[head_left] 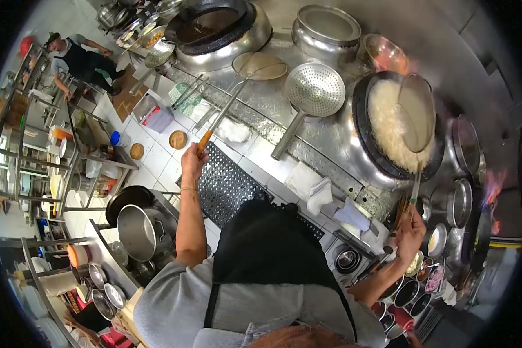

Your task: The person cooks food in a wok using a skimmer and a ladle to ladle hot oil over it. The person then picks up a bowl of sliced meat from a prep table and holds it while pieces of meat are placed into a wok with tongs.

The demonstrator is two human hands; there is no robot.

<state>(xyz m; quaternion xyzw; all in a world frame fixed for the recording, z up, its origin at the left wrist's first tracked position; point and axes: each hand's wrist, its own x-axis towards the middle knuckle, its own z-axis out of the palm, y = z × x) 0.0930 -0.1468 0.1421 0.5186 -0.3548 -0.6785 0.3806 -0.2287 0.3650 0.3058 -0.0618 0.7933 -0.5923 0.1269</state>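
My left hand (194, 162) is closed round the wooden handle of a wire mesh strainer (261, 66), whose round basket is over the steel stove top. My right hand (410, 233) grips the handle of a second mesh strainer (416, 110). That strainer's basket lies over the right side of a large wok (359, 116) full of pale, foaming liquid. Between the two strainers, a perforated steel ladle (315, 90) rests on the stove, its handle toward me. What is under the foam is hidden.
Another dark wok (206, 29) and a steel pot (329, 26) stand at the back. Flames (493, 191) show at the right, near small bowls (407, 293). White cloths (319, 194) lie on the stove's front edge. A co-worker (81, 61) stands at the upper left.
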